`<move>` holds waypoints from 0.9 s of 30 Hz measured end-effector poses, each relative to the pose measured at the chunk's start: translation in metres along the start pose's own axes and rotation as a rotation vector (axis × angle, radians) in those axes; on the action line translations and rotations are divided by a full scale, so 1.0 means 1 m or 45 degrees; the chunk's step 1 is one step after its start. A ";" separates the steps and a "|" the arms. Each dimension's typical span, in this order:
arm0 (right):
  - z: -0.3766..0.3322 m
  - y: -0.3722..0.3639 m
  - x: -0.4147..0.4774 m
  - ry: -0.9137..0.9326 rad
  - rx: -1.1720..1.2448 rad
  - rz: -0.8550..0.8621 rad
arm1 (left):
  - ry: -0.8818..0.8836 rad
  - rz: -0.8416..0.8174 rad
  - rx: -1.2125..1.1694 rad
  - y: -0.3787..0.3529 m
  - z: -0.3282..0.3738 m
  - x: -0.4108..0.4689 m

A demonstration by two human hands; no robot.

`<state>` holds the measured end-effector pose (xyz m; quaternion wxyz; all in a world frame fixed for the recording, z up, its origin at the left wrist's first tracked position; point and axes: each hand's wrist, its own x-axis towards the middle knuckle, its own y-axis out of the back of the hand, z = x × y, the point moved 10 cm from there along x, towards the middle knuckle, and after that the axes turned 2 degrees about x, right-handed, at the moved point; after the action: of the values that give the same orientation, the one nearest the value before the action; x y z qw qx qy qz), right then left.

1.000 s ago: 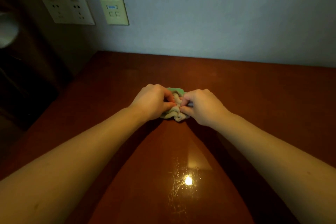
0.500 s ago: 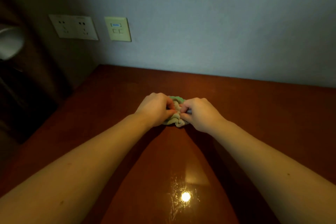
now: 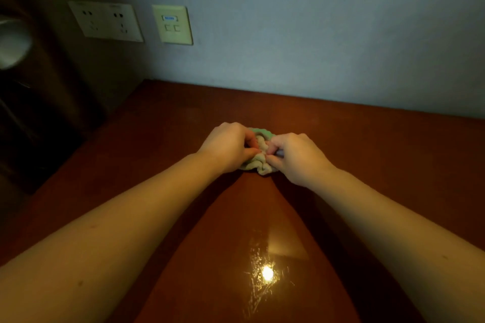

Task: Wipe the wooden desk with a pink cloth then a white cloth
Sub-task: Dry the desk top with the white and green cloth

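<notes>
A: On the glossy red-brown wooden desk (image 3: 367,152), below the grey-blue wall (image 3: 315,34), what lies?
B: A bunched pale cloth (image 3: 258,165), green-edged, at centre. The left hand (image 3: 228,147) and right hand (image 3: 296,157) both pinch it, side by side.
A: Unclear items?
B: Cloth colour, in dim light; both hands cover its sides.

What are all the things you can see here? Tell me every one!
cloth: one, pale with a green edge, bunched on the desk between the hands
desk: one, reddish-brown wood, lower picture
light spot: one, bright, reflected on the desk front
socket plate: one, white, wall, upper left
switch plate: one, pale, wall, right of the socket plate
round object: one, whitish, far left edge; unclear what
wall: one, grey-blue, behind the desk
left hand: one, pinches the cloth
right hand: one, pinches the cloth
</notes>
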<state>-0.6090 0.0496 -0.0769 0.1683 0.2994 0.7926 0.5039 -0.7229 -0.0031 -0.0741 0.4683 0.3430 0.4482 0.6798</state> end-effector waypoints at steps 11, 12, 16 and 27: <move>0.001 0.006 0.016 0.028 0.015 -0.042 | 0.042 0.042 -0.024 -0.001 -0.009 0.011; 0.001 0.003 0.013 0.044 0.002 -0.053 | 0.028 0.043 -0.038 -0.003 -0.010 0.007; 0.008 -0.002 0.014 0.053 0.040 -0.071 | 0.022 0.052 -0.105 -0.007 -0.012 0.008; 0.010 -0.003 0.021 0.126 0.036 -0.049 | 0.010 0.024 -0.159 -0.008 -0.018 0.022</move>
<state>-0.6206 0.0695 -0.0836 0.1344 0.2611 0.8125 0.5035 -0.7431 0.0139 -0.0868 0.4805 0.3146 0.4037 0.7121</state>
